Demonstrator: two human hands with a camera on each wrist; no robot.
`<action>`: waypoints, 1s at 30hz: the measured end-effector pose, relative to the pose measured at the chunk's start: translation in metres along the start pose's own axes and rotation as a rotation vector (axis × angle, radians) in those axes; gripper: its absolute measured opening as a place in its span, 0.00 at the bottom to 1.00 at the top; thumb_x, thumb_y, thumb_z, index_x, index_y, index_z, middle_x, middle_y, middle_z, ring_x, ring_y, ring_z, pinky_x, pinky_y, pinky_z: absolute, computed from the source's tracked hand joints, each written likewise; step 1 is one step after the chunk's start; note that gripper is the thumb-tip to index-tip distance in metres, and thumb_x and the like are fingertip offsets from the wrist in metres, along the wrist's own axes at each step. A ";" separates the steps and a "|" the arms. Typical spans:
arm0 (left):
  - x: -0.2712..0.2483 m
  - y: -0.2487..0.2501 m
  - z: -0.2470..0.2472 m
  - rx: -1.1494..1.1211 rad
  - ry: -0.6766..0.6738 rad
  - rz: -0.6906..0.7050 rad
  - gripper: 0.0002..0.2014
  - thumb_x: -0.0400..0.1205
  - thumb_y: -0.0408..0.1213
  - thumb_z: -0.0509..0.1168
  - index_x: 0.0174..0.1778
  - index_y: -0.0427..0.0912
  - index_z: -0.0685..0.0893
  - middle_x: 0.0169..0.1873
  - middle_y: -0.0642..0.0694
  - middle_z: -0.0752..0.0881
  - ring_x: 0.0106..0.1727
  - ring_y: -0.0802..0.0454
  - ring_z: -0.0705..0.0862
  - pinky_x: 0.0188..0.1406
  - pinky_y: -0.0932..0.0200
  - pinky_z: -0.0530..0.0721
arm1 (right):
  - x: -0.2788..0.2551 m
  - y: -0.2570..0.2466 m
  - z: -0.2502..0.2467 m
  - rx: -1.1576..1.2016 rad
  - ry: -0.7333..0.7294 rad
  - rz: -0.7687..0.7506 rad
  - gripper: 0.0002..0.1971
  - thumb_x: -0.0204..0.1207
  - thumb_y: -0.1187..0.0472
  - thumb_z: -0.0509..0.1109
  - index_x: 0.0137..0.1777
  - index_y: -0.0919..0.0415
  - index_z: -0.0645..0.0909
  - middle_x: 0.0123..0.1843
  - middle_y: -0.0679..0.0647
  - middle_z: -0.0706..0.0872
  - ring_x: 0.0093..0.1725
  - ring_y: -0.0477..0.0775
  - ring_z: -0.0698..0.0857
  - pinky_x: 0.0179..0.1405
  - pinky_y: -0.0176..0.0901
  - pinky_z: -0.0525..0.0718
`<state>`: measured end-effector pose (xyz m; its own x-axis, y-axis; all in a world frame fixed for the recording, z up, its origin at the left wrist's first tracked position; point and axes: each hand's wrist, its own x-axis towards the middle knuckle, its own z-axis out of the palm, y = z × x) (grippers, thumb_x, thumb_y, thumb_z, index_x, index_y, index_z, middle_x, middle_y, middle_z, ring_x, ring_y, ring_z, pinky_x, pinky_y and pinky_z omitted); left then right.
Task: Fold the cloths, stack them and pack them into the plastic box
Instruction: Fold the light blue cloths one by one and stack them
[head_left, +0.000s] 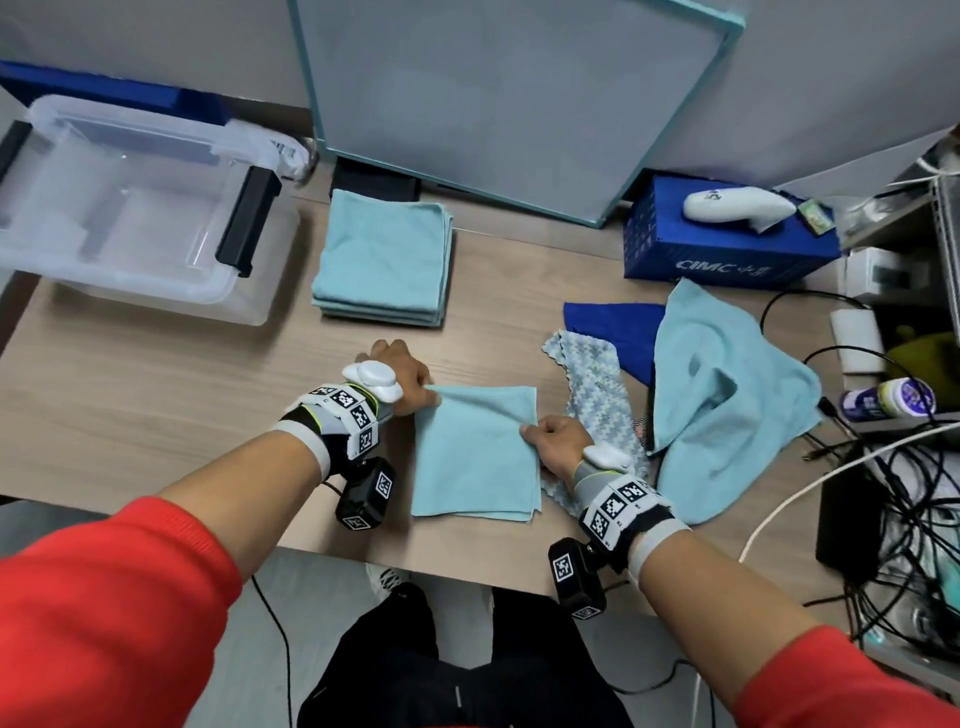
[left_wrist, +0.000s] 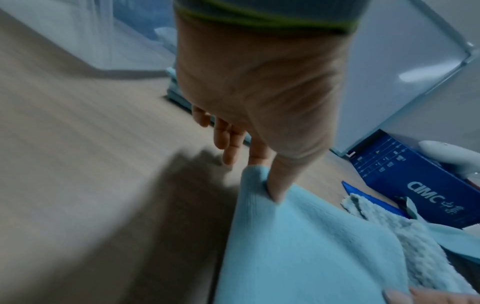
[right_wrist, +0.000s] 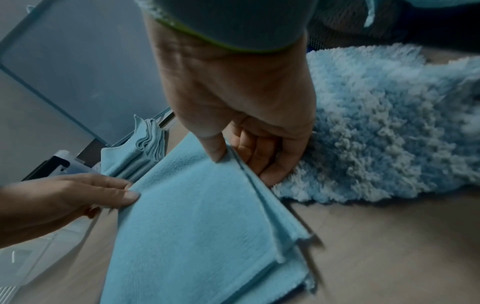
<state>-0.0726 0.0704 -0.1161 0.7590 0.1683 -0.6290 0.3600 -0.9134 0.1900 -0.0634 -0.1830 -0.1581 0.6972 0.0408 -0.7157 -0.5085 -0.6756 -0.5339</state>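
A folded light-blue cloth (head_left: 475, 457) lies near the table's front edge. My left hand (head_left: 405, 384) pinches its far left corner between thumb and finger, seen close up as the left hand (left_wrist: 262, 170) on the cloth (left_wrist: 298, 246). My right hand (head_left: 553, 441) pinches the cloth's right edge; in the right wrist view the right hand (right_wrist: 233, 152) grips the layered edge of the cloth (right_wrist: 197, 226). A stack of folded light-blue cloths (head_left: 382, 260) sits behind. The clear plastic box (head_left: 130, 208) stands open at the far left.
Unfolded cloths lie to the right: a fluffy patterned one (head_left: 597, 384), a dark blue one (head_left: 618, 327) and a large light-blue one (head_left: 727, 395). A blue carton (head_left: 727, 244) with a white device, a framed panel (head_left: 509, 93), cables and bottles crowd the right and back.
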 end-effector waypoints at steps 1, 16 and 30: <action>-0.001 0.000 0.003 -0.058 -0.005 -0.014 0.15 0.72 0.59 0.68 0.47 0.54 0.87 0.56 0.45 0.82 0.61 0.41 0.79 0.57 0.50 0.79 | -0.001 0.000 0.001 -0.011 0.018 0.006 0.15 0.74 0.48 0.74 0.31 0.55 0.78 0.32 0.56 0.86 0.32 0.56 0.83 0.39 0.54 0.88; -0.053 0.040 0.041 -1.137 -0.056 -0.298 0.18 0.60 0.36 0.75 0.47 0.45 0.90 0.44 0.44 0.92 0.46 0.43 0.91 0.50 0.48 0.90 | -0.003 -0.012 -0.008 -0.314 -0.052 -0.052 0.09 0.74 0.57 0.67 0.36 0.52 0.69 0.42 0.55 0.83 0.42 0.58 0.81 0.38 0.43 0.74; -0.073 0.038 -0.054 -1.605 -0.098 -0.141 0.15 0.76 0.22 0.59 0.49 0.39 0.87 0.44 0.39 0.91 0.45 0.41 0.90 0.54 0.47 0.88 | -0.001 -0.075 -0.032 0.280 -0.143 -0.033 0.11 0.84 0.60 0.56 0.49 0.61 0.79 0.37 0.60 0.85 0.27 0.55 0.79 0.21 0.37 0.72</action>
<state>-0.0853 0.0434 -0.0220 0.6592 0.1324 -0.7402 0.6357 0.4277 0.6426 -0.0094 -0.1557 -0.1030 0.6479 0.1757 -0.7411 -0.6197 -0.4441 -0.6471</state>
